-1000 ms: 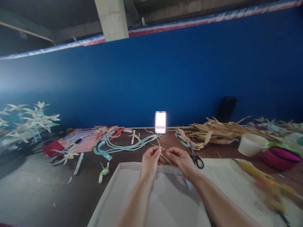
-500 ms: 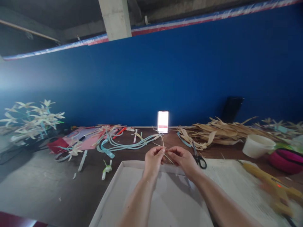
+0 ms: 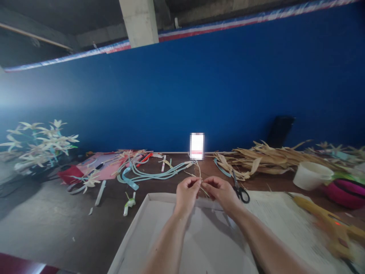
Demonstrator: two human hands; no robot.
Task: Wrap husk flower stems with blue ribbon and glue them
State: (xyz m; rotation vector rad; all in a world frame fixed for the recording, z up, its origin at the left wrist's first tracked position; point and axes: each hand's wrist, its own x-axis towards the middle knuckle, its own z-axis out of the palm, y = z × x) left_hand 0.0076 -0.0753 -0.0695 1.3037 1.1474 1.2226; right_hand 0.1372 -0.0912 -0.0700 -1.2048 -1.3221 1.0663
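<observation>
Thin pale strands (image 3: 199,169), which look like twisted dried husk fibre, run between my fingertips and stick out above and below them. My left hand (image 3: 187,190) pinches the strands with thumb and forefinger. Close against it, my right hand (image 3: 218,190) pinches the same strands from the other side, and the fingertips of both hands nearly touch. Where exactly the strands cross is hidden by the fingers. Both hands are over the far rim of a white shallow box (image 3: 159,197). Black-handled scissors (image 3: 242,193) lie just right of my right hand.
Behind the hands lie pale blue cords (image 3: 159,176) and dried husks (image 3: 273,158). To the right are a white cup (image 3: 310,176), a magenta pouch (image 3: 346,194), printed paper (image 3: 273,213) and a yellow glue gun (image 3: 327,219) with a red light. Husk flowers (image 3: 42,144) stand left.
My left hand has shifted slightly right, bringing its fingertips closer to those of my right hand. Both hands keep their pinch on the strands.
</observation>
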